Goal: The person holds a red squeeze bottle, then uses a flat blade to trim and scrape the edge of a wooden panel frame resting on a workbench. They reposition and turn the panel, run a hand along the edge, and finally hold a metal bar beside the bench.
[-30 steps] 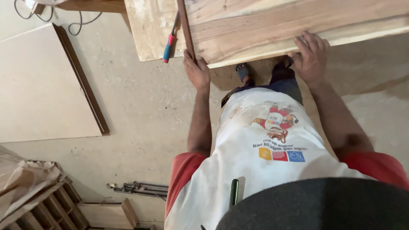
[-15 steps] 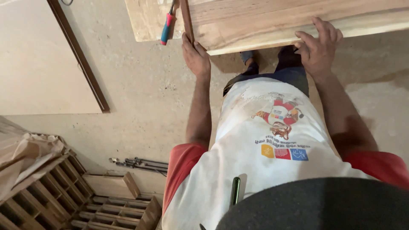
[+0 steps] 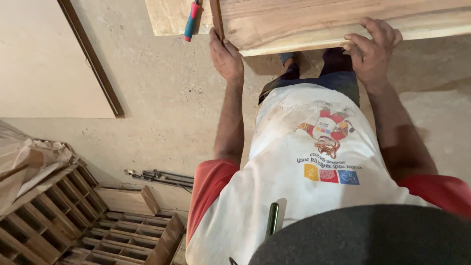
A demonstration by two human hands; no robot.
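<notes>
My left hand (image 3: pixel 226 58) grips the near left corner of the wooden plank (image 3: pixel 338 22) and my right hand (image 3: pixel 374 49) clasps its near edge, so it is in hand but not set down, partly over the lighter board (image 3: pixel 171 19).

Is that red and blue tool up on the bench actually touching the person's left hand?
Apart. The head view shows the red and blue tool lying left of the left hand, with bare wood between them.
</notes>
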